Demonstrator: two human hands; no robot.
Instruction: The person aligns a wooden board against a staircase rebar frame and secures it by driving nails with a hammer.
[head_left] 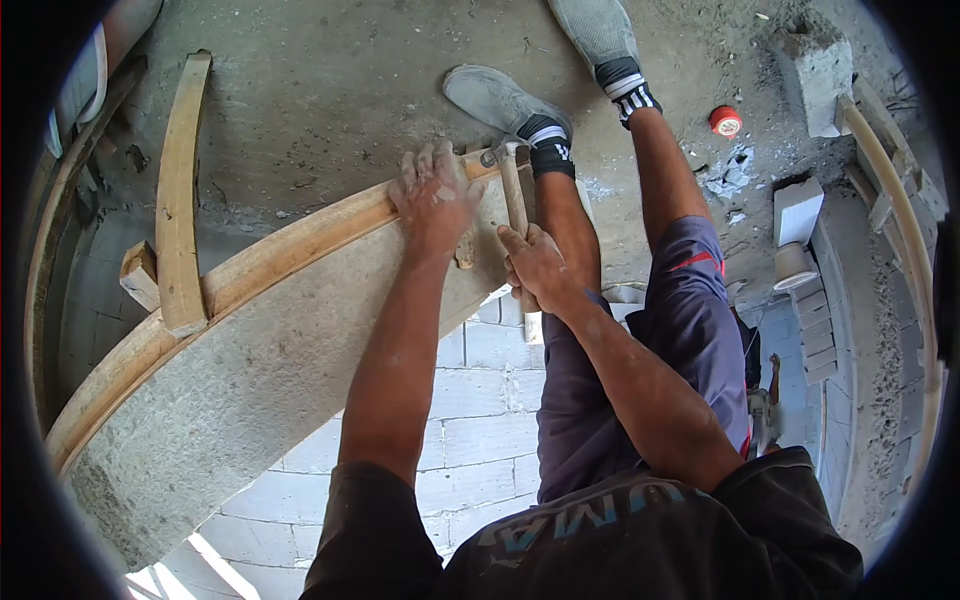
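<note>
My right hand (540,268) is closed around the wooden handle of a hammer (516,197). The hammer's metal head is at the right end of a curved wooden strip (300,237), close to one ankle. Farther left along this strip, my left hand (435,198) lies over it, dusty, with the fingers bent across its far edge. The strip runs along the curved edge of a concrete slab (270,330). A shorter curved board (182,190) crosses the strip at the left, with a wood block (141,275) beside it.
A red roll of tape (725,122) lies on the dusty floor beyond my feet. At the right are a concrete block (815,80), a white block (797,210) and another curved wooden strip (900,200). Below the slab shows a wall of pale blocks (480,400). Part of another person (762,410) appears lower right.
</note>
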